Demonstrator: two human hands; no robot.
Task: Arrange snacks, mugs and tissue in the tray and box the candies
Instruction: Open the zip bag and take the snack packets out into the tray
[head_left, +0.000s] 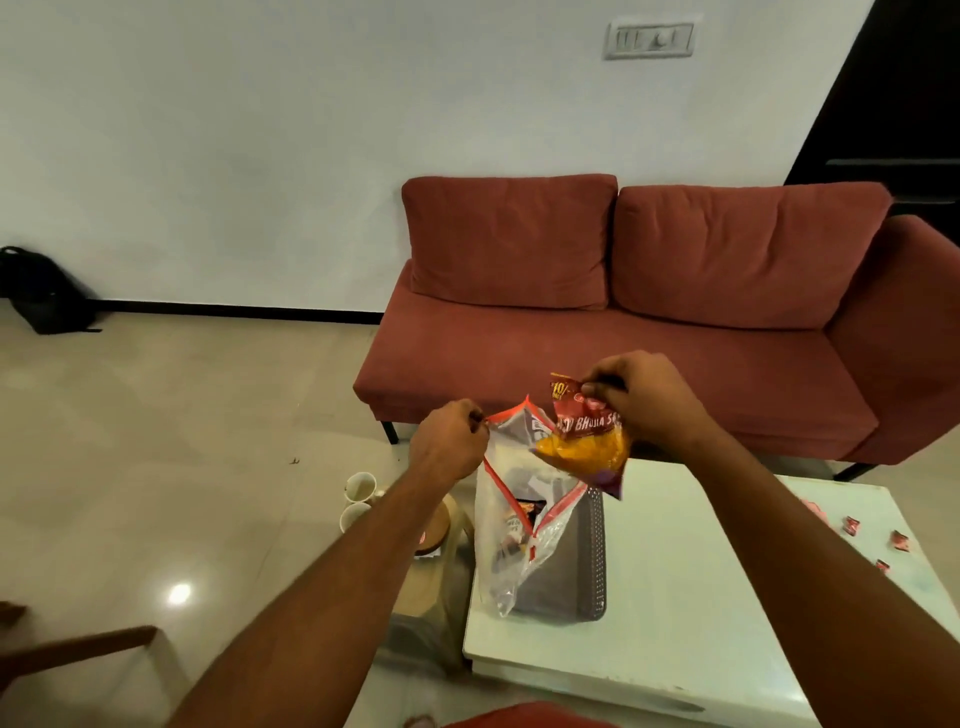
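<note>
Now pinching the red rim of the clear bag (511, 566) with the left hand (449, 441), clamping the right hand (644, 400) fingers on the snack packet (587, 447) top, holding it just above the bag's open mouth, near the grey tray (576, 571) on the white table (675, 597).

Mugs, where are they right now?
In the head view, the two white mugs sit on the floor, left of the white table and the clear plastic bag.

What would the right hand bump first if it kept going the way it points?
Probably the open clear bag, down-left of it; the right hand pinches the snack packet. Depth unclear.
</note>
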